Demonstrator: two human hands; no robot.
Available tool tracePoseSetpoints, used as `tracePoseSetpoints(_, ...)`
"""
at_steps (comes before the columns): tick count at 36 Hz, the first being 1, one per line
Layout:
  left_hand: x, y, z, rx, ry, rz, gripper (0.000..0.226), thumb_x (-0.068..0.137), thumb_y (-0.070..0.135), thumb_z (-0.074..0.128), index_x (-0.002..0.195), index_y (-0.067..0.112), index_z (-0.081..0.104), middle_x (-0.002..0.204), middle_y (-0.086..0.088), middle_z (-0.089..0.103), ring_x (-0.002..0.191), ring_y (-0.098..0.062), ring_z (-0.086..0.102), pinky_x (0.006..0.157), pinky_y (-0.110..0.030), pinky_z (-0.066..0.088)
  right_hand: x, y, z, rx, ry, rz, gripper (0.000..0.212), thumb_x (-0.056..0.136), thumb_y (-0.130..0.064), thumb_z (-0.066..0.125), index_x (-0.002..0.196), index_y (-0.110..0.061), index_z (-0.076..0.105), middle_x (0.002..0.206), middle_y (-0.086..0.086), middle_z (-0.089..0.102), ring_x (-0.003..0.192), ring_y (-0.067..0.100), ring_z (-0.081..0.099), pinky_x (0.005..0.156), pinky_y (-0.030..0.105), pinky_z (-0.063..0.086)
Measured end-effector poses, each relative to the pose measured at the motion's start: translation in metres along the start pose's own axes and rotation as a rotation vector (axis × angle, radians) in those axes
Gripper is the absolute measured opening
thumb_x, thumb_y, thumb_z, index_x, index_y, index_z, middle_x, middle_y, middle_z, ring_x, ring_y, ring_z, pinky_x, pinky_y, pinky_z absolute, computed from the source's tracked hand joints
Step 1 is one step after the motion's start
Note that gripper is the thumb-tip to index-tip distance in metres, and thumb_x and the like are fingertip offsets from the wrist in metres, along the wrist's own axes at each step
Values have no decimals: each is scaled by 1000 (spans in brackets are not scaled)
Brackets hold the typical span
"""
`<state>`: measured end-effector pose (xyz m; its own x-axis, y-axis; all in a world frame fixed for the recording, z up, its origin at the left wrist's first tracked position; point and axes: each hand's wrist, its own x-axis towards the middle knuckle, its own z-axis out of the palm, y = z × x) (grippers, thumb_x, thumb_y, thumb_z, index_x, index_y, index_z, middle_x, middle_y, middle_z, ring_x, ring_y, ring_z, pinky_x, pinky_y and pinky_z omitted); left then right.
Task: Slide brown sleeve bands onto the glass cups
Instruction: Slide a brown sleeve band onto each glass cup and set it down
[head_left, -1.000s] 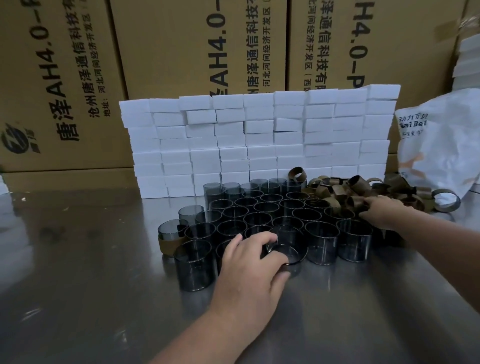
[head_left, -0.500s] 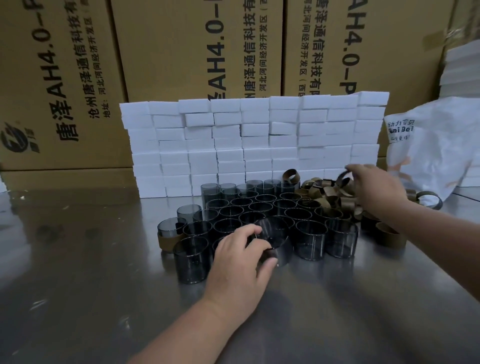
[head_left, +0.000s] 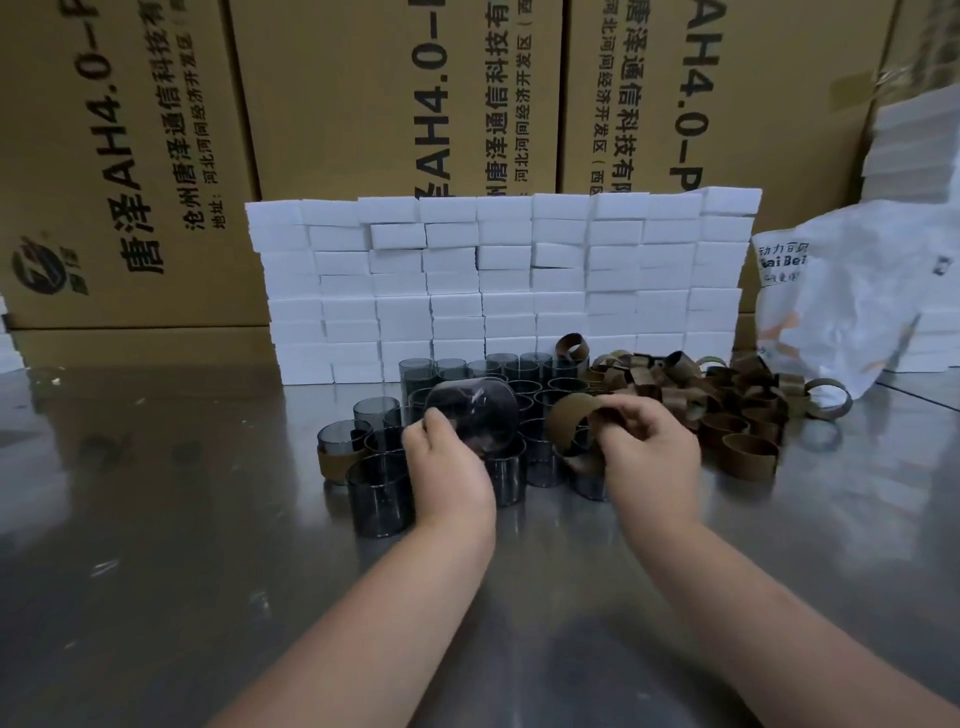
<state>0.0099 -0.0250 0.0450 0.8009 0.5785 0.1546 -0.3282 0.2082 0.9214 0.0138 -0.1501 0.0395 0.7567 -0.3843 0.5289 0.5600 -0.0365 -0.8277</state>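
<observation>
Both hands moved since half a second ago: left hand (head_left: 448, 470) has lifted one smoky glass cup (head_left: 475, 408) off the table, and right hand (head_left: 652, 452) has come back from the pile with one brown sleeve band (head_left: 569, 421). Left fingers are wrapped round the cup, which is tilted on its side in the air above the front rows. Right thumb and fingertips pinch the band's rim, its opening roughly toward the cup. Band sits just right of the cup, small gap, not on it yet. Below them the cluster of bare cups (head_left: 522, 371) stands upright on the steel table (head_left: 156, 519). One banded cup (head_left: 337, 449) stands at the cluster's left edge. Loose band pile (head_left: 737, 410) lies right of the cluster, touching it. Behind: wall of white foam blocks (head_left: 498, 280), a white plastic bag (head_left: 841, 296) at right, printed cardboard boxes (head_left: 332, 104) at the back.
</observation>
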Motion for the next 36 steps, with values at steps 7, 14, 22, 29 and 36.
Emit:
tracePoseSetpoints(7,-16,-10,-4,83,-164,262,20,97,38,31,88,27,45,87,7,53,79,4,52,68,-18,41,-14,4,-4,-36,-211,-152,59,80,20,47,75,-35,66,93,-13,63,86,-12,58,77,4,42)
tracePoseSetpoints(14,-17,-15,-10,150,-164,291,18,99,31,29,90,23,43,84,8,47,73,0,45,66,-19,36,-21,1,-4,2,-255,-114,67,80,23,42,96,-40,57,93,-14,61,86,-10,58,78,8,45)
tracePoseSetpoints(22,-25,-15,-12,127,-232,392,12,97,28,36,86,28,38,85,10,47,66,15,44,60,-2,34,-29,-2,-4,56,-270,-136,55,71,25,59,81,-30,62,108,-9,51,97,11,54,88,22,46)
tracePoseSetpoints(29,-26,-16,-12,125,-239,360,16,98,19,35,84,28,36,83,6,43,61,12,41,59,-5,34,-30,-6,-5,28,-315,-52,60,80,21,52,96,-36,61,112,-4,60,106,13,58,94,29,47)
tracePoseSetpoints(36,-27,-17,-11,156,-247,333,13,96,24,37,86,30,35,87,9,43,67,9,43,59,-5,35,-35,-6,-1,28,-395,34,74,82,20,33,107,-47,50,110,-34,54,106,-23,47,87,-1,37)
